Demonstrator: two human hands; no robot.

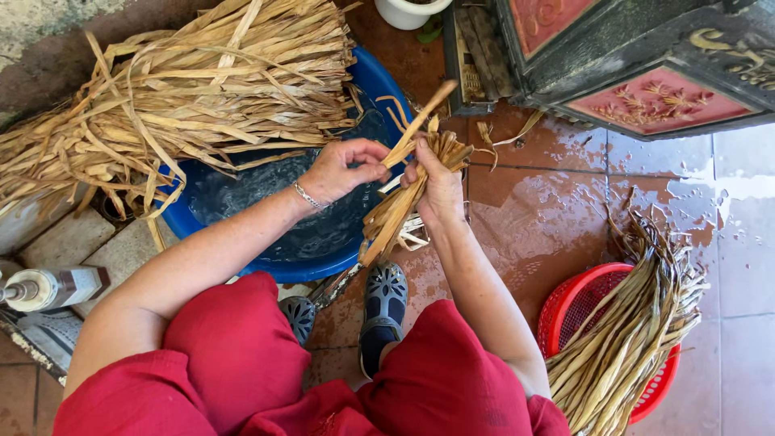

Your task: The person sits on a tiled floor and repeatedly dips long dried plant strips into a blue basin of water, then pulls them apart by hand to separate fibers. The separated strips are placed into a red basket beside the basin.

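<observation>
The left hand (339,169) is pinching the upper end of a single flat tan dried leaf strip (420,121), which is slanting up to the right, while the right hand (436,184) is grasping a small bundle of dried tan leaf strips (397,211) running down-left from its fist. Both are hovering over the rim of a round blue plastic water basin (379,85), with wet reddish-brown floor tiles (533,218) and a red plastic mesh basket (577,303) lying to the right

Home courtyard; wet tiled floor (557,218), blue wash basin (379,81), dried leaves (186,89)

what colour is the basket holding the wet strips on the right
Red, an openwork plastic basket, seen in the head view.
</observation>
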